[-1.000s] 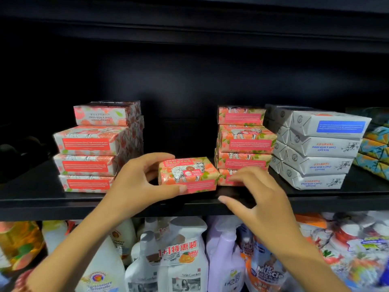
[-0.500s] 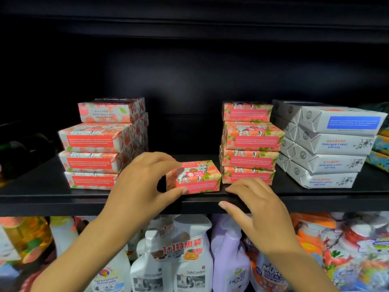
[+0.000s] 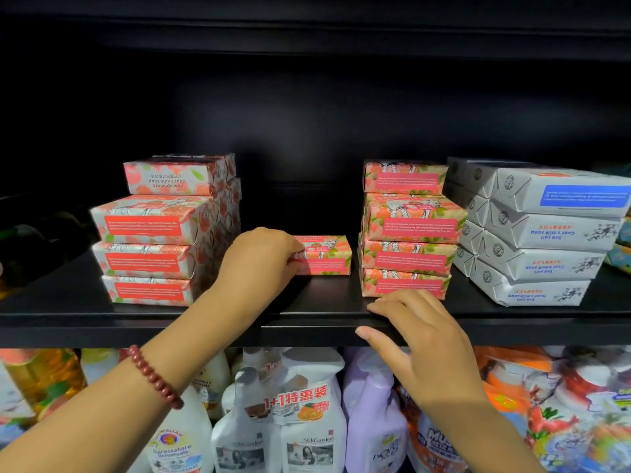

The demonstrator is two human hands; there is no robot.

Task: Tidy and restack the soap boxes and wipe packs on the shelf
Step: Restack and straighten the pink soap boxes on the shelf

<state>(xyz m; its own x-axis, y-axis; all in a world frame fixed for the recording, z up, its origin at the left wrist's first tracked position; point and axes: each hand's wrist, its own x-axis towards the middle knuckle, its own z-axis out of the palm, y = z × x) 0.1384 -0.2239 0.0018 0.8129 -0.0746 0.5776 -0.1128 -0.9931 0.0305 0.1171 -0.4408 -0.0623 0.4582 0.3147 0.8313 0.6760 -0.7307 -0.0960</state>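
The left end of a single pink soap box [image 3: 326, 256] is gripped by the fingers [image 3: 290, 247] of the left hand [image 3: 263, 261], which are curled over its top and side. The box is laid flat on the black shelf [image 3: 317, 302], in the gap between two stacks and nearer the right-hand one. The fingers [image 3: 392, 302] of the right hand [image 3: 420, 339] are left slack and nothing is held by them; they are rested on the shelf's front edge, just before the bottom box of the pink stack of four [image 3: 408, 230], with the thumb laid against the lip. To the left a second pink stack [image 3: 153, 233] is seen, its top box printed upside down. At the far right, white sea-salt soap boxes [image 3: 546, 233] are stacked just beside the pink four. A red bead bracelet [image 3: 155, 378] is worn on the left wrist, and spray bottles [image 3: 307, 421] are ranged below the shelf
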